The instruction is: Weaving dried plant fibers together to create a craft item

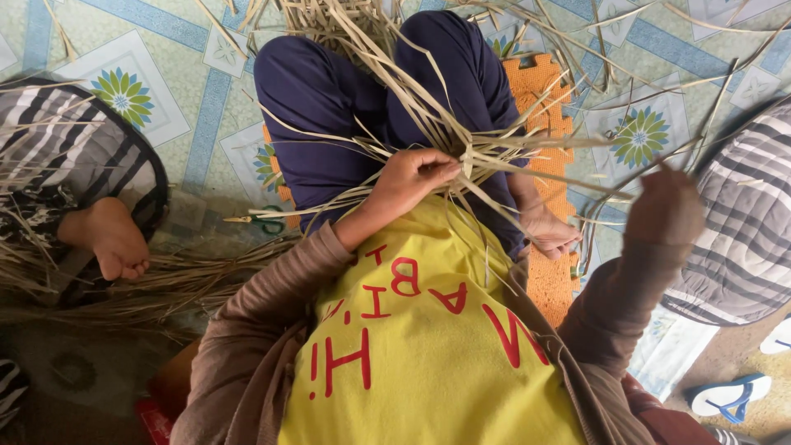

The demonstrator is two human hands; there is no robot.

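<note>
Where straw strips [461,140] hide the knot: left hand [409,177] grip pinching them; blurred right hand [669,206], grip unclear.

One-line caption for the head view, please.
Seated cross-legged, left hand pinches a knot of dry straw strips while right hand pulls one strand aside.

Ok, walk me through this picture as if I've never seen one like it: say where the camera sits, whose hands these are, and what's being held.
There is no machine: the one camera is worn on a person's head and looks down their yellow shirt to their crossed legs. The left hand pinches a knot of pale dry straw strips over the lap. The right hand is raised to the side, blurred, apparently pulling one strip. The person sits on an orange mat on a patterned tiled floor. Green-handled scissors lie beside the left knee. Another person's bare foot rests at the left, beside a bundle of straw.
</note>
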